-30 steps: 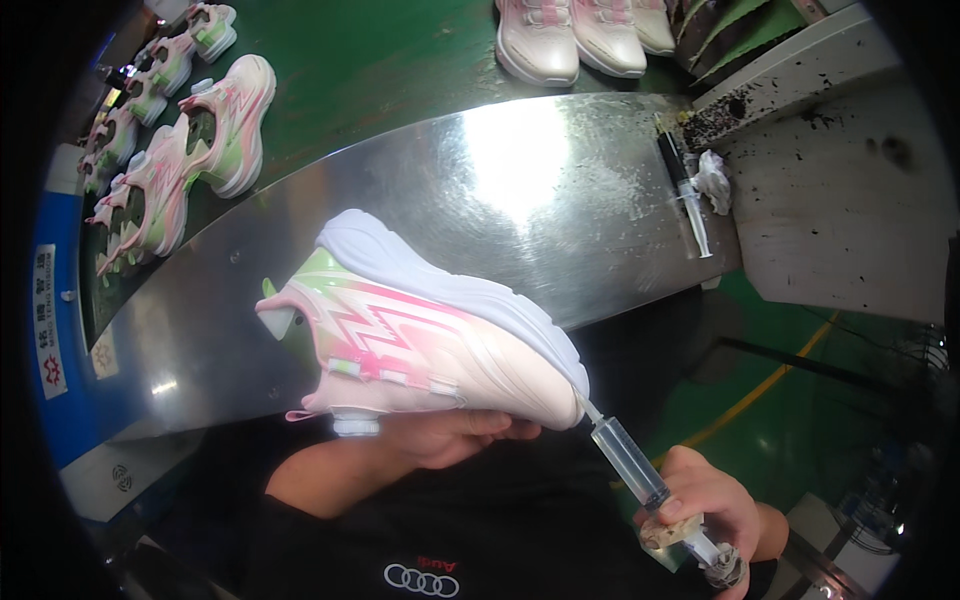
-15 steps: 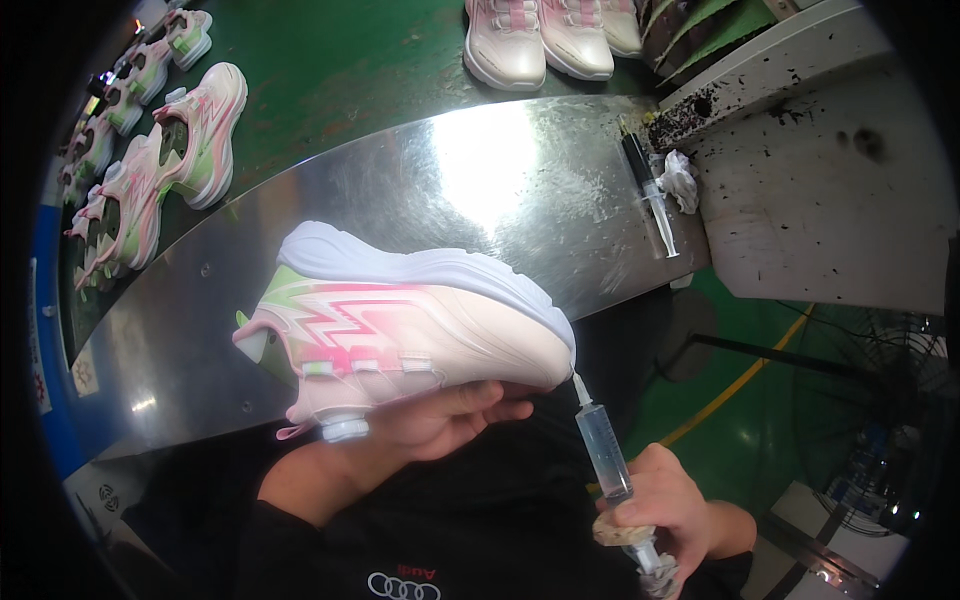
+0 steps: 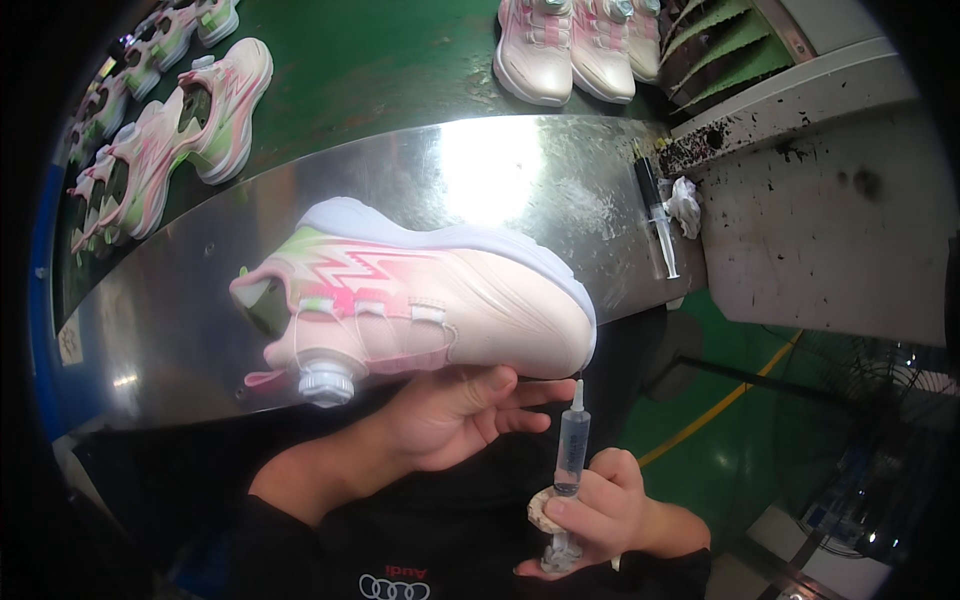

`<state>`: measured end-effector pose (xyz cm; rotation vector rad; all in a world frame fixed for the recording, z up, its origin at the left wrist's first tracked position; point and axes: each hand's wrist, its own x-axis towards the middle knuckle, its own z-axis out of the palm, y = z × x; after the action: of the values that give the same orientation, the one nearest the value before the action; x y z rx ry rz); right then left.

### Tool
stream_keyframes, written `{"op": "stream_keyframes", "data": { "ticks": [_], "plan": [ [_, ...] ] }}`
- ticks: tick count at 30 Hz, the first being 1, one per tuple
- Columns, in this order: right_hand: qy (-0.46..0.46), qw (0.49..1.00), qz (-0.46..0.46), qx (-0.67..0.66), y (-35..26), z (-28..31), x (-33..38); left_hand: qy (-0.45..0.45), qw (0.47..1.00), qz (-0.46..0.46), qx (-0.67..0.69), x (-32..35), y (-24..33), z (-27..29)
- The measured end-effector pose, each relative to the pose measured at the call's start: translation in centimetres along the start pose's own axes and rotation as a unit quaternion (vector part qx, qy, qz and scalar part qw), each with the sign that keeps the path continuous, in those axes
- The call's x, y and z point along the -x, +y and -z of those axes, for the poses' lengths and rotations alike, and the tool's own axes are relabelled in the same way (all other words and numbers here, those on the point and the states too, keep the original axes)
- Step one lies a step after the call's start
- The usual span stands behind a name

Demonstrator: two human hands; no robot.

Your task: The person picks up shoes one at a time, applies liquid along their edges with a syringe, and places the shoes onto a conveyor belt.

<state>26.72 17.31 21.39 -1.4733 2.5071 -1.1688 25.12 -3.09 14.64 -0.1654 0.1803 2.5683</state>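
My left hand [image 3: 455, 415] holds a pink, white and green sneaker [image 3: 420, 300] from below, sole turned up and away, toe to the right. A round dial closure [image 3: 327, 382] sits on its upper. My right hand [image 3: 590, 510] grips a clear syringe [image 3: 570, 455] upright, its tip just under the shoe's toe edge. Whether the tip touches the shoe is unclear.
A shiny metal bench [image 3: 480, 180] lies under the shoe, with a second syringe [image 3: 657, 210] and a crumpled white rag [image 3: 686, 205] at its right end. Several matching sneakers [image 3: 190, 120] stand on the green belt [image 3: 370, 60] at left and top. A stained grey surface [image 3: 830, 220] is at right.
The shoe has swung toward the middle of the view, its toe lower. The syringe has turned from slanted to upright, its tip now under the toe.
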Motion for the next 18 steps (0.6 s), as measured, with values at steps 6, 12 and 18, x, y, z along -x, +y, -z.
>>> {"op": "stream_keyframes", "data": {
  "ticks": [6,12,18],
  "plan": [
    [0.010,0.999,0.015,0.033,0.4,-1.0,0.2,-0.006,1.000,-0.013,0.006,0.3,-0.2,-0.1],
    [0.020,0.998,0.029,0.053,0.4,-1.3,0.4,-0.011,1.000,-0.018,-0.003,0.5,-0.2,-0.3],
    [0.020,0.997,0.032,0.072,0.4,-1.7,0.6,-0.003,1.000,-0.027,-0.009,0.5,-0.2,-0.6]
  ]
}}
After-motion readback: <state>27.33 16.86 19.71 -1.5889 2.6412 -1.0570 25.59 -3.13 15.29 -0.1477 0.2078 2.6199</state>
